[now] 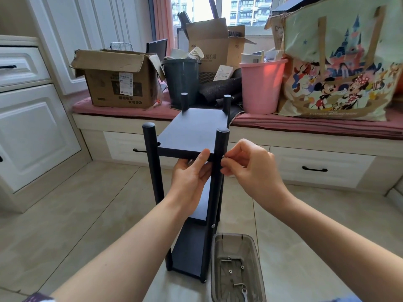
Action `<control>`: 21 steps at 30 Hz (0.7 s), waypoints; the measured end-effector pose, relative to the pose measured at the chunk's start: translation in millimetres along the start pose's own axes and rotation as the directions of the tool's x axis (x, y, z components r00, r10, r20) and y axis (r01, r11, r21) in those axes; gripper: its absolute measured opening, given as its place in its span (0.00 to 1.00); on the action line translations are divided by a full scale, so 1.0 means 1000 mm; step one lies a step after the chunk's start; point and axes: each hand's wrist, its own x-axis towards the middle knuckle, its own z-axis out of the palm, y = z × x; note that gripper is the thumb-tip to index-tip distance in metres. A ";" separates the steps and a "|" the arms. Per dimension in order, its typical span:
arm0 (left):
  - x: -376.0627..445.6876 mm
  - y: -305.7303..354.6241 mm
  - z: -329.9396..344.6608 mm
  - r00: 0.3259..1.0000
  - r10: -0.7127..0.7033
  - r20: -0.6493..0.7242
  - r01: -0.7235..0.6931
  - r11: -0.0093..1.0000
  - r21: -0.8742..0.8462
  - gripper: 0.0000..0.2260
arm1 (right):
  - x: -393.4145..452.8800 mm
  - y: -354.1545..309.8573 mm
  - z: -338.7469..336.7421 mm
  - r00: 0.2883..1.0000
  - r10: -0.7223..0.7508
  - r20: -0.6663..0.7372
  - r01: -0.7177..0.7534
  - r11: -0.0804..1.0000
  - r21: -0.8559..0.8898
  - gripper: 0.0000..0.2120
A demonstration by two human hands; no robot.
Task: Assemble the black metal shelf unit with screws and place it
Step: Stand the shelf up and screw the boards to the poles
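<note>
The black metal shelf unit (192, 129) stands upright on the tiled floor in the middle of the head view, with several round posts and three boards. My left hand (192, 175) grips the front edge of the top board, thumb on top, just left of the front right post (220, 162). My right hand (246, 164) pinches a small silver screw (223, 157) against the right side of that post, level with the top board. Another screw head (213, 225) shows lower on the same post.
A clear plastic tray (236, 269) with loose screws and a small wrench (244, 293) sits on the floor at the shelf's right foot. Behind is a window bench with a cardboard box (117, 81), grey bin (182, 81), pink bin (261, 86) and a cartoon-print bag (340, 62). White cabinets (28, 127) stand at left.
</note>
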 end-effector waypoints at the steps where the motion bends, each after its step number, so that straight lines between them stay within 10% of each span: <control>1: 0.000 -0.001 0.000 1.000 0.002 0.002 -0.002 1.000 0.008 0.06 | 0.000 0.001 -0.001 1.000 0.000 -0.005 0.000 1.000 -0.006 0.11; 12: -0.001 0.000 0.001 1.000 0.004 0.011 -0.004 1.000 -0.022 0.13 | -0.002 -0.002 0.001 0.992 -0.124 0.006 0.121 0.955 -0.269 0.04; 21: -0.002 -0.011 0.011 0.996 0.023 -0.082 -0.031 0.996 -0.089 0.10 | -0.004 -0.004 -0.003 0.999 0.026 -0.046 -0.031 0.994 -0.107 0.06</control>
